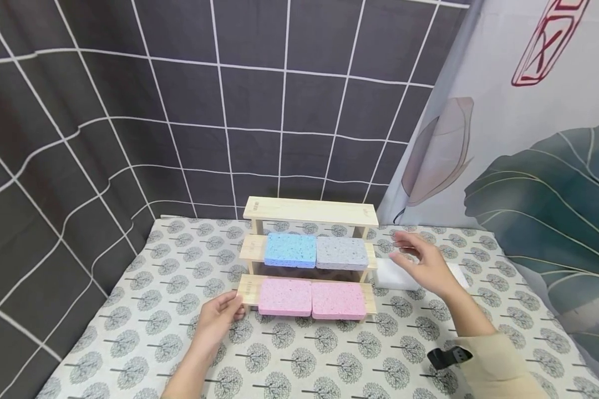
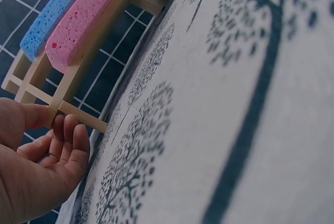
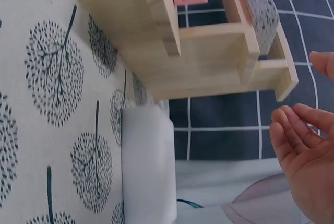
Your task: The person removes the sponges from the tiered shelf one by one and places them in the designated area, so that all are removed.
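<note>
A three-tier wooden step rack point(image 1: 309, 210) stands on the cloth. Two pink sponges point(image 1: 285, 296) lie side by side on its lowest step, while a blue sponge point(image 1: 290, 249) and a grey sponge point(image 1: 341, 252) lie on the middle one. The top step is bare. My left hand point(image 1: 219, 316) pinches the left end of the lowest step, thumb above and curled fingers below, seen closely in the left wrist view. To the rack's right, my right hand point(image 1: 426, 266) hovers with nothing in it, fingers apart from the thumb, above a white block point(image 1: 394, 275) that it partly hides.
A tree-print cloth point(image 1: 299, 360) covers the table. Behind the rack hangs a dark curtain with white grid lines point(image 1: 254, 100). At the right is a pale curtain with leaf prints point(image 1: 544, 188). A black strap point(image 1: 449, 357) lies at my right sleeve.
</note>
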A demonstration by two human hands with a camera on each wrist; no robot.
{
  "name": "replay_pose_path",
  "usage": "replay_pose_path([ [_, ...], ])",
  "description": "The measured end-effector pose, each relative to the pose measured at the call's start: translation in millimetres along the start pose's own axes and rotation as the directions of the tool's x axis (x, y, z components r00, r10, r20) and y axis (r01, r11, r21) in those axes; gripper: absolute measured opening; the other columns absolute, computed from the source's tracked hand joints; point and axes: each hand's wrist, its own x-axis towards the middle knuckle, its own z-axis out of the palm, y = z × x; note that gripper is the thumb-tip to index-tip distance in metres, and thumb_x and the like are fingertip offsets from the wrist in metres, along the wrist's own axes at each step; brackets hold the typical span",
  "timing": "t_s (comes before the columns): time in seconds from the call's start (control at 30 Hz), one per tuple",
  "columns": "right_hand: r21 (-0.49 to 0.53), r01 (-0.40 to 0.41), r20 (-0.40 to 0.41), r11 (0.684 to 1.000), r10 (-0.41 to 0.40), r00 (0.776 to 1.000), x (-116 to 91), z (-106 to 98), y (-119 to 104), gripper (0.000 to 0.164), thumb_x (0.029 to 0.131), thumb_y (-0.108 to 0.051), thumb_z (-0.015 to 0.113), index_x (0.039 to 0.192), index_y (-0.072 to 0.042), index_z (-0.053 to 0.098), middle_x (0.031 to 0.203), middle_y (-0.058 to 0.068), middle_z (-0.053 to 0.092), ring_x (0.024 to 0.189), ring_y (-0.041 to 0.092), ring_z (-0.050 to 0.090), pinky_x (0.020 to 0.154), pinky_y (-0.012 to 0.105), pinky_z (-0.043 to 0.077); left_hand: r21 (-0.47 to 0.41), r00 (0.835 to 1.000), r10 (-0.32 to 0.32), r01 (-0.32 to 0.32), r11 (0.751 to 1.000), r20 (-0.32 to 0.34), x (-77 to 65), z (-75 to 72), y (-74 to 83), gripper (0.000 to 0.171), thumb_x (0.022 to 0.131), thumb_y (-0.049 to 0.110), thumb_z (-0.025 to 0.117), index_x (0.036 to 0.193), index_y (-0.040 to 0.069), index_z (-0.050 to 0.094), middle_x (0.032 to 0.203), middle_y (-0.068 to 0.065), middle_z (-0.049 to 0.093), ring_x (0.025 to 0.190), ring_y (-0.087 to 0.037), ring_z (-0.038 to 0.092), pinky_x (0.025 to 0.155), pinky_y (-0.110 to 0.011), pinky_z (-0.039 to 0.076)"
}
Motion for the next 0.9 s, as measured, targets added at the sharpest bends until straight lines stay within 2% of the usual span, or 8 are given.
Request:
replay_pose_path([
  [0.27, -0.015, 0.052, 0.031, 0.999, -0.052, 0.998, 4, 16, -6, 0.048, 0.089, -0.001, 0.074, 0.133, 0.008, 0.057, 0.117, 0.018, 0.066, 0.105, 0.026, 0.062, 0.093, 0.011, 0.05, 0.001, 1.0, 0.004, -0.004, 1.0, -0.005, -0.5, 0.0, 0.5, 0.04, 0.102, 0.011, 0.059, 0.134, -0.012, 0.054, 0.107, -0.016, 0.068, 0.09, -0.018, 0.065, 0.078, -0.021, 0.06],
  [0.37, -0.058, 0.073, 0.046, 0.996, -0.07, 0.996, 5, 21, -7, 0.048, 0.088, -0.004, 0.075, 0.132, 0.007, 0.058, 0.116, 0.018, 0.066, 0.104, 0.031, 0.064, 0.092, 0.021, 0.055, -0.003, 1.0, 0.011, -0.011, 1.0, 0.002, -0.5, 0.0, 0.2, 0.039, 0.102, 0.01, 0.058, 0.133, -0.013, 0.053, 0.108, -0.017, 0.068, 0.09, -0.018, 0.065, 0.078, -0.022, 0.06],
  [0.5, -0.107, 0.079, 0.071, 0.991, -0.072, 0.995, 8, 25, -10, 0.05, 0.089, -0.01, 0.076, 0.132, 0.006, 0.058, 0.119, 0.018, 0.066, 0.104, 0.034, 0.066, 0.092, 0.042, 0.057, -0.008, 1.0, 0.015, -0.014, 1.0, 0.003, 0.0, 0.0, -0.9, 0.04, 0.102, 0.01, 0.058, 0.133, -0.014, 0.053, 0.107, -0.017, 0.068, 0.09, -0.018, 0.065, 0.079, -0.022, 0.06],
  [0.6, -0.117, 0.077, 0.091, 0.99, -0.067, 0.994, 10, 29, -12, 0.052, 0.088, -0.014, 0.077, 0.133, 0.005, 0.058, 0.121, 0.018, 0.066, 0.105, 0.035, 0.065, 0.092, 0.051, 0.056, 0.002, 1.0, 0.016, -0.016, 1.0, 0.003, 0.2, 0.1, -1.8, 0.04, 0.102, 0.011, 0.058, 0.133, -0.014, 0.053, 0.107, -0.016, 0.068, 0.09, -0.018, 0.065, 0.079, -0.022, 0.06],
  [0.77, -0.16, 0.082, 0.12, 0.984, -0.063, 0.991, 12, 35, -17, 0.059, 0.087, -0.024, 0.079, 0.134, 0.003, 0.058, 0.121, 0.017, 0.066, 0.104, 0.034, 0.065, 0.09, 0.053, 0.057, 0.005, 1.0, 0.027, -0.028, 1.0, 0.004, 0.4, 0.7, -3.1, 0.038, 0.102, 0.009, 0.057, 0.132, -0.015, 0.054, 0.106, -0.017, 0.068, 0.09, -0.019, 0.065, 0.078, -0.022, 0.06],
  [0.9, -0.192, 0.056, 0.119, 0.98, -0.033, 0.992, 16, 38, -21, 0.068, 0.083, -0.031, 0.083, 0.135, 0.004, 0.058, 0.121, 0.017, 0.066, 0.104, 0.035, 0.066, 0.09, 0.055, 0.056, 0.009, 0.999, 0.038, -0.038, 0.999, 0.007, 0.9, 0.3, -2.9, 0.038, 0.102, 0.01, 0.057, 0.131, -0.014, 0.054, 0.105, -0.016, 0.068, 0.09, -0.018, 0.065, 0.078, -0.021, 0.06],
])
